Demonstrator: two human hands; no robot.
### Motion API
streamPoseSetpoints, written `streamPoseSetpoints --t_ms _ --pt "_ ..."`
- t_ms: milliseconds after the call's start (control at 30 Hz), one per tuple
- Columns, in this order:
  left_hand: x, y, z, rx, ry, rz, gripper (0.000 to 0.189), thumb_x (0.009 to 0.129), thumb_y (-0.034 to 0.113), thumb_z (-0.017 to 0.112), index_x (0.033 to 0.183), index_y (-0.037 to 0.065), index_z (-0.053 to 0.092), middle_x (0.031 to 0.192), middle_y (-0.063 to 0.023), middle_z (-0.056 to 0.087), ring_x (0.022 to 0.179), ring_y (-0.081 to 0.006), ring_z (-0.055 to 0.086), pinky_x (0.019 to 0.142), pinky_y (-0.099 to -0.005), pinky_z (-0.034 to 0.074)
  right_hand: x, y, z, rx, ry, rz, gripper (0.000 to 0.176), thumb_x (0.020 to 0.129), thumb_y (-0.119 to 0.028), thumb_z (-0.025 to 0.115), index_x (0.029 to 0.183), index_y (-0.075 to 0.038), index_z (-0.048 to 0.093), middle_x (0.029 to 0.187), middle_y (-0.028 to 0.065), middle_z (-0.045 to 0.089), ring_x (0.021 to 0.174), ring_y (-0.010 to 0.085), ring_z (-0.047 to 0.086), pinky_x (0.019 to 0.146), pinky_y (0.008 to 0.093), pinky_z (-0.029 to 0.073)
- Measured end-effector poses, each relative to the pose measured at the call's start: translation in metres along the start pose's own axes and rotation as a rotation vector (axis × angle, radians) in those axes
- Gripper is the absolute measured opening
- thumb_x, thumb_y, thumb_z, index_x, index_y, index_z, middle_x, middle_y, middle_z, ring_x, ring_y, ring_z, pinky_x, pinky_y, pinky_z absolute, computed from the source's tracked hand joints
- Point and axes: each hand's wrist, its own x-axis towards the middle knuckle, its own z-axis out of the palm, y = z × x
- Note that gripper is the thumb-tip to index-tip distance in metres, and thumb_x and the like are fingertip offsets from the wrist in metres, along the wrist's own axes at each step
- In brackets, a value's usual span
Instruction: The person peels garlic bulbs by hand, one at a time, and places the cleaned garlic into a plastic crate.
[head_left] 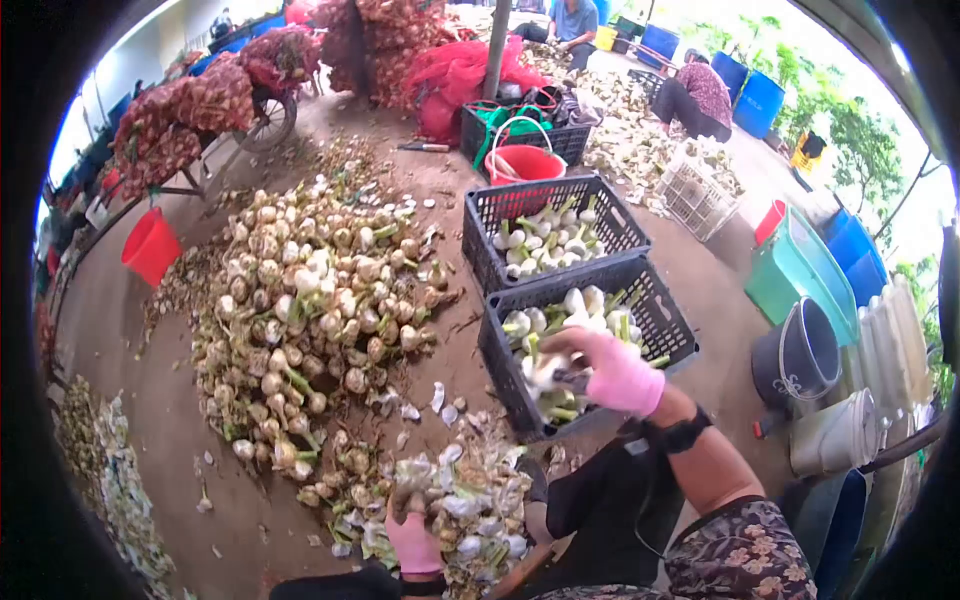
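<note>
My right hand (622, 375), in a pink glove with soiled fingers, is over the nearer black crate (672, 345). Its blurred fingers curl around a whitish garlic bulb (545, 372). Trimmed garlic bulbs (592, 302) with short green stems lie in that crate. Low in the view, my left hand (412, 535), gloved the same way, is at the edge of a heap of garlic peelings (480, 500). Its dirty fingers are bent, and whatever they hold blends with the peelings. Left of the crates spreads a big pile of untrimmed garlic (320, 280).
Behind stands a second black crate (475, 235) of garlic, with a red bucket (527, 165) beyond it. At right are a dark bucket (797, 355), a white bucket (832, 435) and a green tub (800, 275). Two people sit farther back. A loaded cart (185, 110) stands upper left.
</note>
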Motion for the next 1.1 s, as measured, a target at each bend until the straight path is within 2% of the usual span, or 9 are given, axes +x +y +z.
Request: streamPoseSetpoints --t_ms 67,167,233,367,400,600,733,900,1100 --pt "0.021 -0.021 -0.021 0.042 0.123 -0.057 0.027 0.084 0.001 0.06 0.111 0.002 0.055 0.098 -0.0062 0.062 0.083 -0.0174 0.062 0.064 -0.028 0.053 0.002 0.037 -0.032 -0.318 0.103 -0.089 0.033 0.079 -0.018 0.069 0.109 -0.006 0.061 0.103 0.0108 0.063 0.093 0.025 0.062 0.08 0.032 0.049" --pt "0.031 -0.034 -0.039 0.336 0.061 -0.001 0.028 0.083 0.0 0.053 0.111 -0.002 0.056 0.098 -0.0088 0.062 0.086 -0.0202 0.06 0.078 -0.0309 0.05 0.016 0.068 -0.073 -0.215 0.085 0.086 0.024 0.081 -0.02 0.067 0.1 -0.005 0.066 0.091 0.0127 0.068 0.087 0.0233 0.065 0.078 0.0318 0.05" --pt "0.01 0.016 0.006 0.268 0.178 -0.341 0.033 0.085 0.008 0.061 0.117 0.01 0.054 0.101 -0.0074 0.059 0.086 -0.0228 0.057 0.065 -0.037 0.052 0.032 0.095 -0.097 -0.224 0.214 0.124 0.023 0.081 -0.017 0.067 0.1 -0.003 0.066 0.089 0.0125 0.069 0.084 0.021 0.065 0.077 0.0304 0.05" --pt "0.033 -0.009 -0.022 0.32 0.212 -0.355 0.029 0.085 0.006 0.058 0.114 0.005 0.057 0.106 -0.0098 0.059 0.089 -0.0241 0.056 0.073 -0.0363 0.05 0.09 0.174 -0.134 -0.033 0.313 0.287 0.025 0.077 -0.006 0.062 0.101 -0.003 0.067 0.091 0.0147 0.068 0.084 0.0183 0.065 0.078 0.03 0.05" --pt "0.042 -0.03 -0.062 1.18 -0.09 0.071 0.031 0.086 0.008 0.058 0.116 0.001 0.056 0.113 -0.013 0.057 0.098 -0.0271 0.053 0.084 -0.036 0.046 0.11 0.178 -0.139 -0.181 0.313 0.331 0.027 0.075 -0.004 0.06 0.101 -0.002 0.067 0.093 0.0154 0.068 0.086 0.0206 0.065 0.079 0.0305 0.049" --pt "0.065 -0.023 -0.018 0.702 0.24 -0.263 0.037 0.082 0.007 0.063 0.117 -0.003 0.053 0.114 -0.0138 0.056 0.1 -0.0265 0.052 0.088 -0.0356 0.042 0.218 0.296 -0.141 -0.717 0.346 0.347 0.05 0.068 0.003 0.049 0.116 -0.008 0.06 0.109 0.0234 0.059 0.104 0.0359 0.056 0.092 0.0394 0.045" --pt "0.073 -0.034 -0.011 0.664 0.331 -0.262 0.037 0.082 0.008 0.064 0.116 -0.001 0.053 0.106 -0.0102 0.059 0.093 -0.0236 0.054 0.083 -0.0342 0.044 0.266 0.317 -0.144 -0.668 0.084 0.624 0.072 0.072 -0.01 0.061 0.139 -0.011 0.036 0.136 0.0271 0.037 0.121 0.04 0.044 0.101 0.0393 0.039" --pt "0.086 -0.048 -0.014 0.609 0.298 -0.468 0.036 0.084 0.01 0.064 0.117 0.001 0.053 0.105 -0.0087 0.06 0.09 -0.02 0.055 0.079 -0.031 0.046 0.273 0.348 -0.134 -0.635 -0.016 0.516 0.06 0.073 -0.019 0.067 0.129 -0.012 0.048 0.121 0.0218 0.054 0.113 0.0345 0.053 0.095 0.0382 0.043" --pt "0.099 -0.057 -0.001 0.574 0.208 -0.394 0.031 0.085 0.011 0.061 0.114 0.001 0.056 0.099 -0.0074 0.061 0.087 -0.0181 0.056 0.075 -0.0304 0.046 0.27 0.352 -0.141 -0.523 0.215 0.519 0.026 0.07 -0.01 0.059 0.094 -0.006 0.068 0.09 0.0215 0.066 0.091 0.0351 0.063 0.082 0.0391 0.049"
